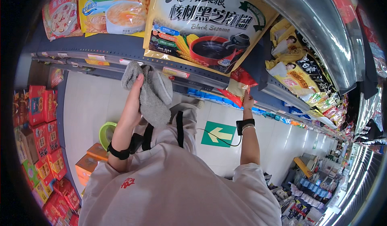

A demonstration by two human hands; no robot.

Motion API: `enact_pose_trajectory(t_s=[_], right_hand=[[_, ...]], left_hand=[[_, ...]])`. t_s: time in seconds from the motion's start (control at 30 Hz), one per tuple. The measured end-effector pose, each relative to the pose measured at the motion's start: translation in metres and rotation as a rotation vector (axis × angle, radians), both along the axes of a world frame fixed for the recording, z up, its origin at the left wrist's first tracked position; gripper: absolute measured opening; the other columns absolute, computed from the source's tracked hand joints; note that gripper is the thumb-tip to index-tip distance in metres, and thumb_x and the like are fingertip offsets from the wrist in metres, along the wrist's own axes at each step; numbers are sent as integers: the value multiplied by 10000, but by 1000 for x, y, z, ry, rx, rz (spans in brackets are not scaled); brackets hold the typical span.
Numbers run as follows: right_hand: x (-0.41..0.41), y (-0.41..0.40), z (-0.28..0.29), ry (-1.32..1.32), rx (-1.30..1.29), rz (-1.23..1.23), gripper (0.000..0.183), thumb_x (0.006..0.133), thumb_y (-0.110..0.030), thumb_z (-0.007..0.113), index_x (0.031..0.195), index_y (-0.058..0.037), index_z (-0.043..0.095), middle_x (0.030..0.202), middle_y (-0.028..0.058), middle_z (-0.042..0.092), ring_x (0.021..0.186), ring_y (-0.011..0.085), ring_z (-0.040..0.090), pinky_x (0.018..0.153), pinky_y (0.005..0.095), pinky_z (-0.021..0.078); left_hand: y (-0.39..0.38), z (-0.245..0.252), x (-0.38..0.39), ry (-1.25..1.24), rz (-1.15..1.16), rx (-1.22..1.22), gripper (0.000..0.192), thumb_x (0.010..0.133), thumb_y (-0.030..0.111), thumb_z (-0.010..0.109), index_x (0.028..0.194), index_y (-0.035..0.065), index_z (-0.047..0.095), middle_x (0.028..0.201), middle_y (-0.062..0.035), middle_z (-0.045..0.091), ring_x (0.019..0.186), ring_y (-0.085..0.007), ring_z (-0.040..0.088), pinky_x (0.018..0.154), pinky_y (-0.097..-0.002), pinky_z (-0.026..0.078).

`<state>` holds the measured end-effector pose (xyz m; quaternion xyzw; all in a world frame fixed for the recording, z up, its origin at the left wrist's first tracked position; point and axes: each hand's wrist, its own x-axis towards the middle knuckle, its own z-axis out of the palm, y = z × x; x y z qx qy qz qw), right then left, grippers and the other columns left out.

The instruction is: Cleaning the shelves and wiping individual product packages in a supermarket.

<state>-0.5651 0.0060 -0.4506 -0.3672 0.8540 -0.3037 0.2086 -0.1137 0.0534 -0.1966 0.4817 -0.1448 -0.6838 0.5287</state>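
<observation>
My left hand (pixel 136 97) grips a folded grey cloth (pixel 155 105), held in front of the shelf edge. Farther right, my right hand (pixel 248 100) has its fingers on the lower edge of a red and cream packet (pixel 240 84), which hangs tilted past the shelf front. Just above that packet stands a large gold-edged bag of black sesame cereal (pixel 208 26), upright on the dark metal shelf (pixel 115 47). To its left are a yellow and green oatmeal bag (pixel 116 8) and a red oatmeal bag (pixel 62 12).
Price tags (pixel 176 72) line the shelf edge. Black and yellow snack packs (pixel 297 71) fill the shelf at right, beneath a curved shiny metal edge (pixel 326 23). Red boxes (pixel 45 135) are stacked at left. Orange cartons (pixel 87 167) and a green tub (pixel 105 133) stand on the floor.
</observation>
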Motion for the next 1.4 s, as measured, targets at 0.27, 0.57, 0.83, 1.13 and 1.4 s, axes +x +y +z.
enact_pose_trajectory(t_s=[0.27, 0.57, 0.83, 1.13, 1.4], right_hand=[[24, 33, 31, 303, -198, 129, 612, 724, -80, 626, 1261, -40, 333, 1005, 143, 511, 854, 254, 524, 687, 335, 441], [130, 87, 155, -295, -369, 379, 274, 804, 16, 484, 1075, -1, 522, 945, 83, 588, 819, 149, 572, 725, 257, 455], [217, 101, 250, -640, -518, 766, 439, 739, -6, 579, 1161, 28, 462, 1139, 116, 520, 1078, 194, 478, 913, 317, 380], [252, 108, 259, -690, -436, 622, 358, 765, 12, 620, 1101, 20, 495, 1011, 70, 568, 916, 107, 525, 799, 236, 416], [242, 115, 276, -368, -404, 430, 199, 832, -49, 553, 1020, 4, 514, 833, 36, 585, 728, 68, 506, 645, 202, 413]], left_hand=[[2, 1, -1, 46, -83, 46, 459, 851, 322, 515, 1186, 17, 439, 1096, -85, 537, 999, -173, 523, 871, -306, 412], [16, 9, 4, 11, -553, -224, 551, 696, -14, 537, 1230, 1, 402, 1122, -52, 505, 1038, -155, 466, 875, -283, 370], [26, 14, -6, -125, -933, -382, 463, 728, 65, 609, 1165, 18, 463, 1063, -17, 499, 975, -142, 456, 887, -287, 356], [28, 14, -14, -249, -847, -617, 485, 708, 140, 675, 1138, 39, 473, 1134, -105, 471, 1028, -203, 456, 888, -331, 370], [7, -9, -14, -148, -652, -428, 229, 826, 70, 534, 1032, -25, 501, 893, -46, 582, 785, -83, 544, 683, -233, 453]])
